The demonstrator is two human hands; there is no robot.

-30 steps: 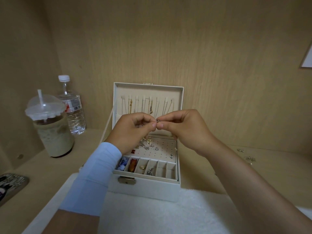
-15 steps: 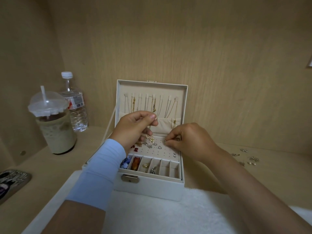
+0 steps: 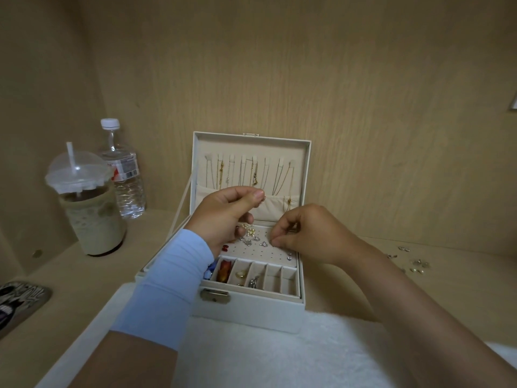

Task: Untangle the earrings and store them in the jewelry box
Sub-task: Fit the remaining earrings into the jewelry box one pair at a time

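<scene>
A cream jewelry box [image 3: 251, 312] stands open in front of me, necklaces hanging in its raised lid. Its perforated earring panel [image 3: 263, 252] carries several gold and silver earrings [image 3: 250, 233]. My left hand [image 3: 223, 217] hovers above the panel's left side and pinches a small earring [image 3: 261, 199] between thumb and forefinger. My right hand [image 3: 305, 233] is lowered to the panel, its thumb and forefinger pinched together at the surface; whatever they hold is too small to make out. Front compartments hold rings and coloured pieces.
Loose earrings [image 3: 411, 260] lie scattered on the wooden shelf to the right. An iced drink cup [image 3: 89, 208] and a water bottle [image 3: 124, 175] stand at the left. A phone [image 3: 19, 303] lies at the left edge. White fluffy cloth [image 3: 279, 357] covers the near surface.
The hands were joined above the box on one small piece. They have separated: my right hand dropped to the perforated panel, and my left stayed raised with its pinch.
</scene>
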